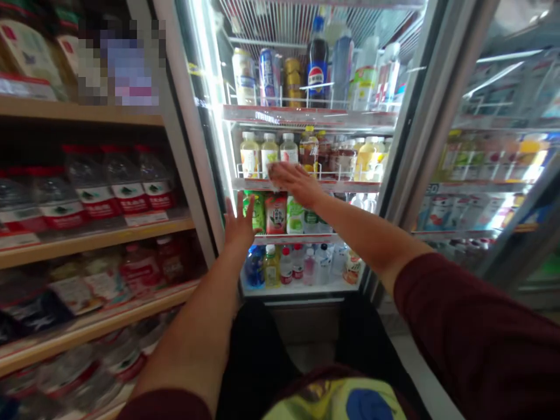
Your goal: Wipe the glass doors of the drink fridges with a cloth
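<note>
a pixelated patch (120,61) hides goods on the far left top shelf. the right hand (294,182) blurs at its fingertips, so contact with the pale bottles (269,153) cannot be told. the left hand (238,224) covers part of a green bottle (258,211). glare on the right door glass (490,163) smears its bottles; labels are too small to read.

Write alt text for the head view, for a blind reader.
Two bare hands reach into an open, lit drinks fridge: the right hand lies flat at the front of a shelf of pale bottles; the left hand, fingers spread, is beside a green bottle one shelf below. Water bottles fill the left shelves.
</note>
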The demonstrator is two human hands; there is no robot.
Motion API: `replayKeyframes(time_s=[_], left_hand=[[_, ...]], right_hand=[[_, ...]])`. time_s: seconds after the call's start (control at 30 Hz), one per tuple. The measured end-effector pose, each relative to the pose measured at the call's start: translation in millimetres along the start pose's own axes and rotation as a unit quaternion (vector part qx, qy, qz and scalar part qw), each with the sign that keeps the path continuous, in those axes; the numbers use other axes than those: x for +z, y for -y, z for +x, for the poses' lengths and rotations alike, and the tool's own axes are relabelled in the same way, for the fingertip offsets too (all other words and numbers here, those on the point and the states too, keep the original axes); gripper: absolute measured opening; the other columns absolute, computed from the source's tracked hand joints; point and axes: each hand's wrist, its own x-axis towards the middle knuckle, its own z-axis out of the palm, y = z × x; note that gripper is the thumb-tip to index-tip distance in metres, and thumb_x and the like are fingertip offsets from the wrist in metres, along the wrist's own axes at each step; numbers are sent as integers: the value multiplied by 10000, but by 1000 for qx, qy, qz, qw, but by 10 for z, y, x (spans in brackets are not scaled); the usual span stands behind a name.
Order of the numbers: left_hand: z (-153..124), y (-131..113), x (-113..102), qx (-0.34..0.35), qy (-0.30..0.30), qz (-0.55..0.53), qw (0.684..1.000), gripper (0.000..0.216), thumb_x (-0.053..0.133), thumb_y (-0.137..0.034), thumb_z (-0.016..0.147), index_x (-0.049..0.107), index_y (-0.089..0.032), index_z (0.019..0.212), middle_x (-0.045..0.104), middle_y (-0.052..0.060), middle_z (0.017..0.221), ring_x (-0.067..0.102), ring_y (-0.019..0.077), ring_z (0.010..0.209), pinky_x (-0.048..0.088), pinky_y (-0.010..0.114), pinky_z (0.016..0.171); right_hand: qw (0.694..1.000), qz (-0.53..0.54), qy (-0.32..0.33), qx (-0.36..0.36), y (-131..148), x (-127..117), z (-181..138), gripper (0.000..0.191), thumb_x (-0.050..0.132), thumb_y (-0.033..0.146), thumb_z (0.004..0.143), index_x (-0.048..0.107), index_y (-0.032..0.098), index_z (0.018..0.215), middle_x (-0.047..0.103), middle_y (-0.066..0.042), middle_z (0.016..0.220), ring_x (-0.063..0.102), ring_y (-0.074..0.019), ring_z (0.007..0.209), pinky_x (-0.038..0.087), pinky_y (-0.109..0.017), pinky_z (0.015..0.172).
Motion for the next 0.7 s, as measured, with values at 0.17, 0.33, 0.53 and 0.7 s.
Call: replayKeyframes(time_s=[0.17, 0.33, 0.53, 0.7], left_hand=[[8, -12, -11, 2, 7, 0, 1000, 1225, 908, -551, 905, 197, -225, 1848, -5, 176, 1932, -78, 491, 1765, 211, 708, 1406], [18, -14, -14, -2, 16, 20, 1000, 1191, 891, -456, 941, 144, -268, 1850, -35, 158, 1927, -71, 478, 1762, 257, 699, 1396], [26, -19, -15, -7, 19, 26, 999, 1201, 872, -501, 954, 117, -235, 1850, -61, 178, 1920, -83, 485, 1760, 256, 689, 1399], [32, -24, -25, -18, 26, 26, 999, 1260, 924, -507, 902, 146, -225, 1852, -64, 168, 1927, -70, 483, 1765, 259, 661, 1408]], right_hand=[[995, -41, -22, 93, 13, -98, 53, 592, 423, 55, 1145, 536, 201, 1707, 360, -55, 1870, 234, -313, 1766, 251, -609, 1436], [978, -18, 157, -134, 116, 110, -411, 582, 520, 48, 1103, 660, 313, 1603, 572, 43, 1746, 396, -176, 1705, 289, -439, 1445], [996, -27, -46, 78, -438, -42, -499, 682, 429, -4, 1055, 587, 240, 1671, 414, -39, 1850, 270, -276, 1761, 247, -619, 1442], [999, -1, 42, -6, -464, 57, -1167, 644, 488, -3, 1037, 692, 281, 1577, 566, -36, 1751, 416, -281, 1702, 350, -591, 1403]])
